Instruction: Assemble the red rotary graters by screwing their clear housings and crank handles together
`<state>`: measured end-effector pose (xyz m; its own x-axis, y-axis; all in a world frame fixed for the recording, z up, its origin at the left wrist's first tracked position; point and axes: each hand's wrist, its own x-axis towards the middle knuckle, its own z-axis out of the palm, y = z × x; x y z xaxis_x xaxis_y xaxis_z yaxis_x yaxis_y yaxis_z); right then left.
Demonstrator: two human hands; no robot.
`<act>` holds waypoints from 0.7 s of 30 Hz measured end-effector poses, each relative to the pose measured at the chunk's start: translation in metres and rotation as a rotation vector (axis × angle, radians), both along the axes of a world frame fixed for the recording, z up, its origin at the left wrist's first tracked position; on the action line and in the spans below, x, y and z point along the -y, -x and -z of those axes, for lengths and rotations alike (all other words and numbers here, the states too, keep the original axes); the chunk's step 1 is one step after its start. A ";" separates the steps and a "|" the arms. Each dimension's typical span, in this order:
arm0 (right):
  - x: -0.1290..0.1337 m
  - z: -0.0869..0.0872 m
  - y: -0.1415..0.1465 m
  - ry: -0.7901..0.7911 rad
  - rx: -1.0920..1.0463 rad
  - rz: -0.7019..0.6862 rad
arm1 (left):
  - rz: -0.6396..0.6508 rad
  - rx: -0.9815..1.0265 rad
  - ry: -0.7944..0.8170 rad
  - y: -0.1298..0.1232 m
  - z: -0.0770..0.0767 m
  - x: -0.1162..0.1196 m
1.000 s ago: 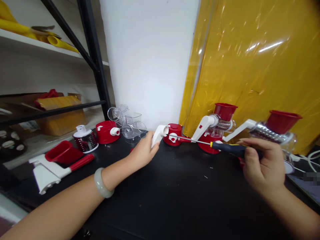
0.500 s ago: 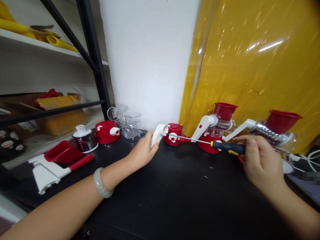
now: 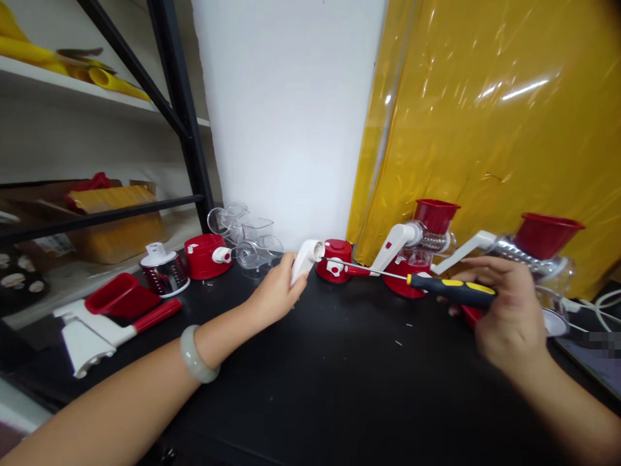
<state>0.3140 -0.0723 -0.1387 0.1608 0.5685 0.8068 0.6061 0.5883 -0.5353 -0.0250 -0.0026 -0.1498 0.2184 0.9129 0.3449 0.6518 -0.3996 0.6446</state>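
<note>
My left hand (image 3: 275, 290) is closed around a white plastic crank handle (image 3: 305, 260), its round open end turned to the right. The screwdriver (image 3: 446, 289), dark with yellow patches on its grip, lies in my right hand (image 3: 514, 317), with fingers behind the grip. Its thin metal shaft runs left, and the tip sits at the mouth of the handle's round end; how far in it reaches is hidden. Just behind the tip stands a red base (image 3: 334, 272) with a white fitting.
Two assembled rotary graters (image 3: 410, 275) (image 3: 548, 243) stand at the right. Along the left lie a grater drum (image 3: 165, 275), a red base (image 3: 206, 259), clear plastic housings (image 3: 257, 249) and a white-and-red grater body (image 3: 92, 333). Small metal bits (image 3: 398, 343) lie on the black table (image 3: 339, 401).
The screwdriver's grip has turned, showing different yellow patches. My right hand has shifted its hold, its fingers now reaching further behind the grip. My left hand stays almost in place.
</note>
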 end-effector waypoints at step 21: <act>-0.008 -0.005 -0.001 0.085 -0.004 0.106 | -0.019 -0.017 -0.063 0.001 -0.004 0.000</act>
